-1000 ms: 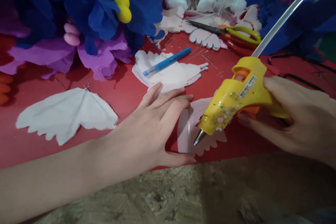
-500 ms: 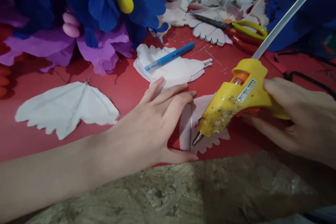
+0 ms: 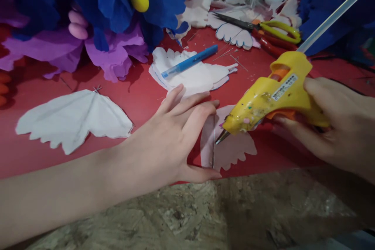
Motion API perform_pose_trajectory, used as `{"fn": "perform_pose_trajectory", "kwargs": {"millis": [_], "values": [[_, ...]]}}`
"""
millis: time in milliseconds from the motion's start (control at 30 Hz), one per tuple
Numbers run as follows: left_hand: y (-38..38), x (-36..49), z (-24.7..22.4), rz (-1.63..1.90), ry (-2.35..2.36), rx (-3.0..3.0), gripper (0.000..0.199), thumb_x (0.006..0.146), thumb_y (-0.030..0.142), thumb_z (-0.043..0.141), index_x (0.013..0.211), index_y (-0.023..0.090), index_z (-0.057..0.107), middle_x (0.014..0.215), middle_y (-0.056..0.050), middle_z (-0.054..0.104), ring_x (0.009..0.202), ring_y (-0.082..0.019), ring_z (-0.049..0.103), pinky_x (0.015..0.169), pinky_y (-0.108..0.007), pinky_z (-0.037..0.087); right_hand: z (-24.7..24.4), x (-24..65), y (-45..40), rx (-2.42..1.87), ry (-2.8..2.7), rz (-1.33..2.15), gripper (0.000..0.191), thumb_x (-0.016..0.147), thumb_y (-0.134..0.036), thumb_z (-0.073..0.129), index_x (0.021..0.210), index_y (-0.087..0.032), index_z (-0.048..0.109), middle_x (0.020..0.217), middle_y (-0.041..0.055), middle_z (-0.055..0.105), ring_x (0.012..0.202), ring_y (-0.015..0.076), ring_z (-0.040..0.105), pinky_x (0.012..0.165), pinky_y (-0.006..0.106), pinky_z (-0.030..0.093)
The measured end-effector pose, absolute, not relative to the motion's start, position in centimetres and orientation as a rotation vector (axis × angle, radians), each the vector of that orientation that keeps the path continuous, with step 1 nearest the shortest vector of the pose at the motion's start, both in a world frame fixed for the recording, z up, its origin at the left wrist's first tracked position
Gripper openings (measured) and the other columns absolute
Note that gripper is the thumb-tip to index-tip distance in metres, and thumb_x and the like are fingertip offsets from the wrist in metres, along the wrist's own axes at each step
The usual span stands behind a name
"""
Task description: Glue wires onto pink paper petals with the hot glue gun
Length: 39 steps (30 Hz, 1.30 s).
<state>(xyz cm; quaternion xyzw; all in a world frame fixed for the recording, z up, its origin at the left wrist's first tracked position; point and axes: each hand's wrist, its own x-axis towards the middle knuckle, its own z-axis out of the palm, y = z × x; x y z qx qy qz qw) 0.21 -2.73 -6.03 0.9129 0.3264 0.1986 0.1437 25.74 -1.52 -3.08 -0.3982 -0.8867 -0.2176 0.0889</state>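
Observation:
My right hand (image 3: 336, 121) is wrapped around the handle of a yellow hot glue gun (image 3: 252, 103), a clear glue stick (image 3: 336, 11) rising from its back. Its metal nozzle points down at a thin wire (image 3: 213, 152) lying along a pale pink scalloped cut-out (image 3: 234, 150). My left hand (image 3: 178, 136) is spread over the left side of this cut-out, thumb and fingertips pressing near both ends of the wire. Just beyond my left fingers lie stacked white scalloped pieces (image 3: 202, 76) with a blue pen (image 3: 190, 62) on top.
A white wing-shaped piece (image 3: 73, 117) with wire ribs lies left on the red tabletop (image 3: 140, 86). Scissors with yellow and red handles (image 3: 278, 33) lie at the back right near loose wires. Large blue and purple petals (image 3: 114, 52) crowd the back left. Rough flooring (image 3: 146, 218) shows below the table edge.
The glue gun's nozzle has moved up along the wire, away from the near table edge, and the gun's body has shifted right and up. My left hand stays in place.

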Motion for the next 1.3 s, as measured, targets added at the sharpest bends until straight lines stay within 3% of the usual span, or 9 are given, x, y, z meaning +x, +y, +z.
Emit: {"fn": "perform_pose_trajectory", "kwargs": {"millis": [333, 633, 867, 1300], "values": [[-2.7, 0.3, -6.2, 0.578, 0.937, 2.639, 0.074, 0.07, 0.06, 0.059, 0.119, 0.009, 0.038, 0.125, -0.017, 0.053, 0.128, -0.028, 0.036, 0.11, -0.05, 0.019, -3.7, 26.2, -1.4, -1.252, -2.567, -0.735, 0.038, 0.092, -0.042, 0.029, 0.112, -0.012, 0.043, 0.086, 0.009, 0.059, 0.077, 0.0186, 0.059, 0.047, 0.026, 0.036], [-2.8, 0.2, -5.7, 0.532, 0.948, 2.63, 0.073, 0.071, 0.056, 0.061, 0.119, 0.008, 0.038, 0.126, -0.019, 0.053, 0.129, -0.028, 0.037, 0.111, -0.051, 0.018, -4.0, 26.3, -1.1, -1.477, -2.44, -0.742, 0.045, 0.089, -0.048, 0.031, 0.11, -0.012, 0.049, 0.084, 0.0107, 0.061, 0.078, 0.0229, 0.062, 0.054, 0.03, 0.047], [-2.7, 0.4, -5.6, 0.524, 0.935, 2.591, 0.071, 0.068, 0.054, 0.065, 0.117, 0.01, 0.039, 0.127, -0.019, 0.051, 0.128, -0.03, 0.037, 0.11, -0.054, 0.019, -4.2, 26.0, -1.0, -1.617, -2.384, -0.698, 0.05, 0.087, -0.053, 0.03, 0.104, -0.012, 0.053, 0.092, 0.0135, 0.064, 0.085, 0.0252, 0.063, 0.056, 0.032, 0.049], [-2.6, 0.4, -5.7, 0.55, 0.91, 2.604, 0.076, 0.067, 0.06, 0.062, 0.116, 0.006, 0.039, 0.126, -0.023, 0.052, 0.128, -0.031, 0.037, 0.109, -0.056, 0.021, -4.1, 25.7, -0.9, -1.634, -2.372, -0.753, 0.057, 0.087, -0.058, 0.025, 0.101, -0.011, 0.054, 0.08, 0.0103, 0.061, 0.076, 0.0233, 0.063, 0.049, 0.029, 0.043]]}}
